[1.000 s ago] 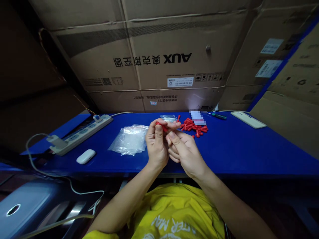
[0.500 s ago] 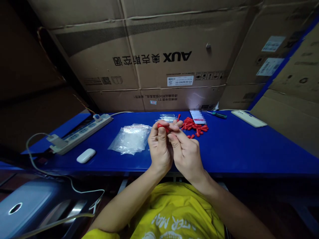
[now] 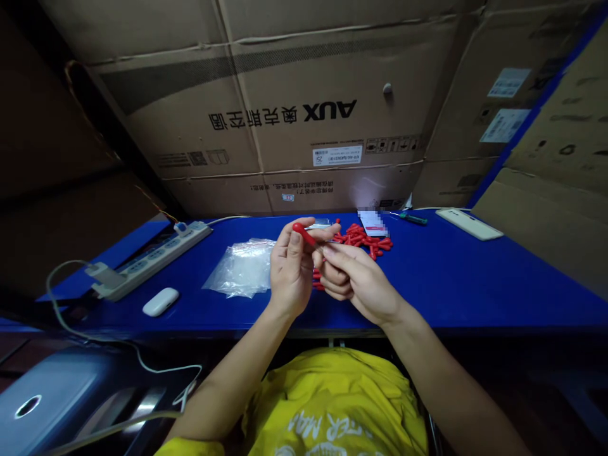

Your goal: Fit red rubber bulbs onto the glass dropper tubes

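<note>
- Our left hand is curled, thumb and fingertips pinching a red piece above the table.
- Our right hand, half closed, meets the piece's lower end; we cannot tell whether it grips.

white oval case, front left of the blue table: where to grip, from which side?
Probably from straight above, fingers across the short width of the white case. It lies flat on the blue table, long axis running roughly left to right, apart from the power strip behind it. Its rounded ends look likely to slip.
</note>
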Demonstrator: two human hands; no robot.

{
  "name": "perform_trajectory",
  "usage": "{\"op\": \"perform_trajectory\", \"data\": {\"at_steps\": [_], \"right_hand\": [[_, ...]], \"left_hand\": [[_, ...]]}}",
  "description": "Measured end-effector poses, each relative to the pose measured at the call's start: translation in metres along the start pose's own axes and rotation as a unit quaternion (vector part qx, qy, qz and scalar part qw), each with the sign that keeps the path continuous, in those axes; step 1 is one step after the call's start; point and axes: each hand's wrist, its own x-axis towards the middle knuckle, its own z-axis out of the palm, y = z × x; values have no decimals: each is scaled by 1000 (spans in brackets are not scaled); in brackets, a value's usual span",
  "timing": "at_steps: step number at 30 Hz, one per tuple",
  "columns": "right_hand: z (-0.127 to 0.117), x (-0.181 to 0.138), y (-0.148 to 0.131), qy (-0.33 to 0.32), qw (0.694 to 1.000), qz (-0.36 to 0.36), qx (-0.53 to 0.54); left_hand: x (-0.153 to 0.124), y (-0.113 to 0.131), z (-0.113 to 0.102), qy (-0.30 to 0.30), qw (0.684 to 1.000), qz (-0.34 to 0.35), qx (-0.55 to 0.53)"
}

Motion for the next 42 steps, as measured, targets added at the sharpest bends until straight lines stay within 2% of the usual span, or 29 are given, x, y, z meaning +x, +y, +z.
{"op": "perform_trajectory", "data": {"at_steps": [4,9,15,19,22,24,27,28,30,32,34,36,39,42], "right_hand": [[-2,0,-5,-22,1000,12,-10],[-2,3,-2,22,997,-44,-57],[2,2,1,19,998,-37,-40],[-2,3,2,10,999,-21,-40],[-10,4,3,16,994,-24,-107],[-18,6,3,54,968,-64,-234],[-32,10,5,142,874,-134,-446],[-37,12,5,161,848,-150,-482],[-48,16,7,171,832,-159,-504],[-56,19,8,179,838,-147,-493],[-60,21,10,164,848,-139,-485],[-62,22,12,135,851,-138,-489],[-63,25,17,114,838,-125,-519],[-70,27,22,127,813,-84,-562]], "left_hand": [[4,2,-1,16,1000,-20,-9],[7,0,-2,6,999,-34,-19],[7,-3,-6,-17,1000,20,-4],[9,-2,-10,-37,999,27,-24],[14,0,-15,-50,998,33,6],[19,3,-18,-54,997,34,52],[29,8,-26,-38,991,37,125],[32,10,-29,-32,988,42,145],[37,14,-36,-24,979,54,196],[42,16,-45,-54,954,54,290],[46,17,-53,-119,902,61,411],[47,16,-58,-183,850,79,488],[47,12,-61,-289,773,73,560],[44,3,-61,-330,727,53,600]]}}
